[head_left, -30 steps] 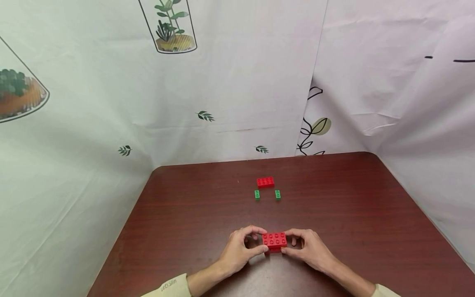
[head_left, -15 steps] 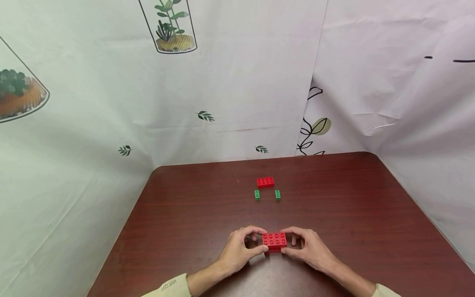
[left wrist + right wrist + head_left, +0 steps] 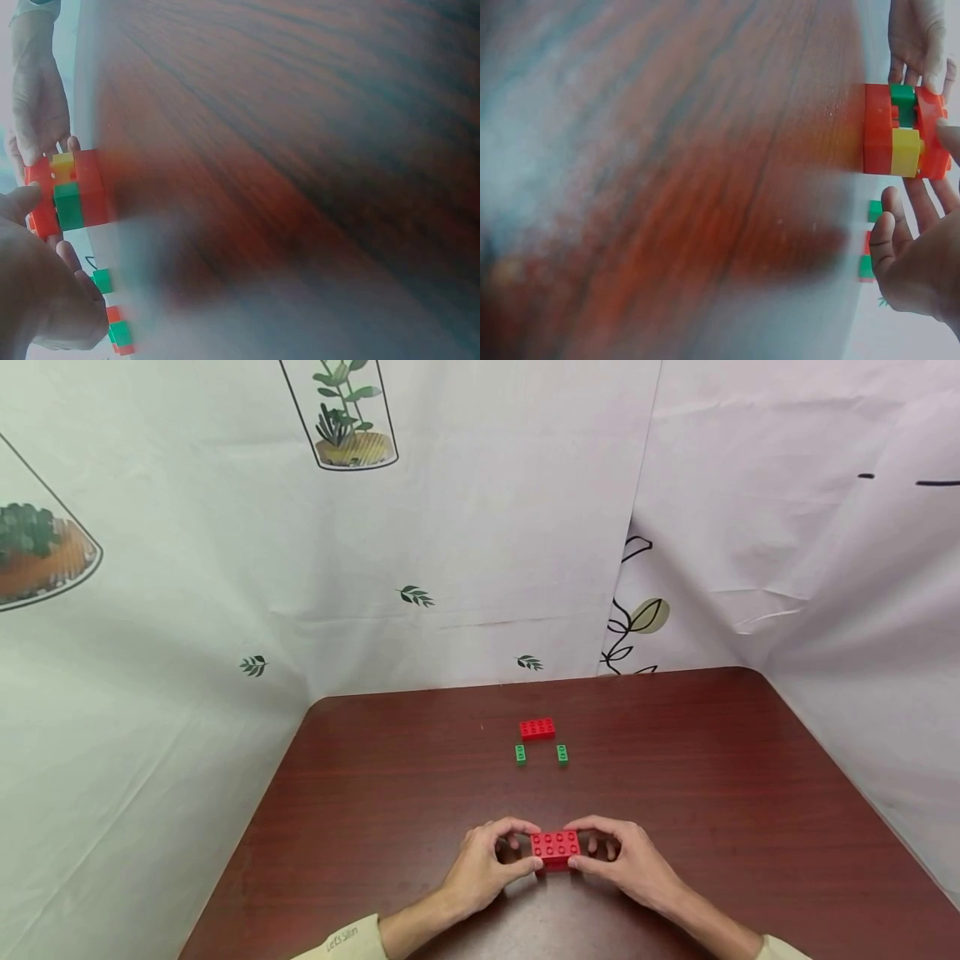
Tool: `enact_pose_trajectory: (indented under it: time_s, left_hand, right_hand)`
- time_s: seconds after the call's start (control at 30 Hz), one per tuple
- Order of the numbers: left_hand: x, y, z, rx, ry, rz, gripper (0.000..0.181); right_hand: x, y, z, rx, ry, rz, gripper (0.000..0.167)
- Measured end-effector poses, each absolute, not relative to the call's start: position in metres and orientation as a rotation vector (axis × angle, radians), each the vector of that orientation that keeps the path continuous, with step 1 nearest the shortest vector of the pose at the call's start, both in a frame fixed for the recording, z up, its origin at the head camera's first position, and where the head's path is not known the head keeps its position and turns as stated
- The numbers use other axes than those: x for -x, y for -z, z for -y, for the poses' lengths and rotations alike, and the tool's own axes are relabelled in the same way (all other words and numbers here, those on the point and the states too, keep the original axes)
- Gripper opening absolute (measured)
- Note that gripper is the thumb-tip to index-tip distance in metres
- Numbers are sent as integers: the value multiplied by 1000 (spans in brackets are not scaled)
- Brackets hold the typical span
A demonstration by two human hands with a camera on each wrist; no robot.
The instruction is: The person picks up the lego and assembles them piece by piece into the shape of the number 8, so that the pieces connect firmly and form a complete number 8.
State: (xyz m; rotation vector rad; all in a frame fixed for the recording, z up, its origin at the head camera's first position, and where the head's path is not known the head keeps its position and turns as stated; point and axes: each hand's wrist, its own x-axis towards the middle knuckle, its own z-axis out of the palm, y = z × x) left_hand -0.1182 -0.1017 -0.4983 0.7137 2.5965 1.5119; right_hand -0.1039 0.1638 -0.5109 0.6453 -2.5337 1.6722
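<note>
A red eight-stud toy brick tops a small stack near the front of the table. Between it and a lower red brick sit a green brick at the left end and a yellow brick at the right end. In the right wrist view a yellow stud shows under the top brick, which looks slightly tilted. My left hand pinches the top brick's left end between thumb and index finger. At the right end my right hand does the same, its other fingers curled beneath.
Farther back on the brown table lies another red brick. Two small green bricks stand apart in front of it. White printed cloth hangs behind and along both sides.
My right index finger has slid left a little along the top brick's far edge. The left hand and the stack look the same, apart from a tiny shift of the view.
</note>
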Motion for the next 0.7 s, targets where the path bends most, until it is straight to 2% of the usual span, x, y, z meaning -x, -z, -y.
enact_pose_trajectory:
  time_s: [0.7]
  left_hand:
    - [118, 500, 101, -739, -1525, -2599, 30]
  right_hand:
    - [107, 506, -165, -703, -1548, 2554, 26]
